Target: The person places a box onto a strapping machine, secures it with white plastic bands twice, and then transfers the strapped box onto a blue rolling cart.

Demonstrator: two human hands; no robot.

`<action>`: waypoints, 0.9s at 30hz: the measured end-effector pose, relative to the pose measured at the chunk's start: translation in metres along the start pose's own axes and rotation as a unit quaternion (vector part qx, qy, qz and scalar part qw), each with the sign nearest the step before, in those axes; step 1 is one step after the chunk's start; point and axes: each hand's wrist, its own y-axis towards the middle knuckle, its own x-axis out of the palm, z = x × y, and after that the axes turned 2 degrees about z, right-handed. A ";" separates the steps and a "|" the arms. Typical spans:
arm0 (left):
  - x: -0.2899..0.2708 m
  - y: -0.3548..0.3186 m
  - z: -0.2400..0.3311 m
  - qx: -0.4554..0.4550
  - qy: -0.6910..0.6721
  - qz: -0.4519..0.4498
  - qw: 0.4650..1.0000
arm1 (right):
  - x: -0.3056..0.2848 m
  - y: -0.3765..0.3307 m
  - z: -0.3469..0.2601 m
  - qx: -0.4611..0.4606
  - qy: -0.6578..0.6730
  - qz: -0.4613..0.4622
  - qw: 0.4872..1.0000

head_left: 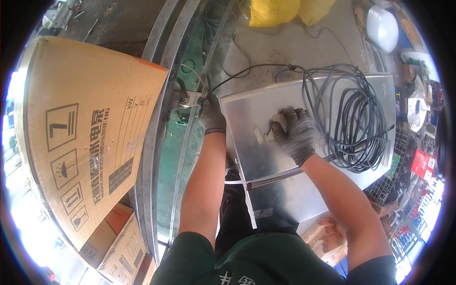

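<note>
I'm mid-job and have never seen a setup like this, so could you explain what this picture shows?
There is no machine: these are a person's own two gloved hands. The one picture comes from a wide camera worn on the head, looking down, so straight edges bend near the rim. The left hand is at a small silver bracket and a dark cable; its exact grip is hidden. The right hand is over a large metal box, curled by a tan scrap; I can't tell how firmly it is held. A coil of cable lies on that box. A big cardboard box stands to the left.
</note>
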 end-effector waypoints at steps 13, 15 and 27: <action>0.024 -0.009 0.111 -0.334 -0.340 0.236 0.847 | -0.004 -0.004 0.013 0.007 -0.035 0.004 0.999; 0.020 -0.003 0.099 -0.314 -0.338 0.255 0.850 | -0.003 -0.003 0.008 0.004 -0.031 0.003 0.999; 0.014 0.012 0.100 -0.391 -0.449 0.295 0.747 | 0.003 -0.005 0.014 0.004 -0.057 -0.010 0.998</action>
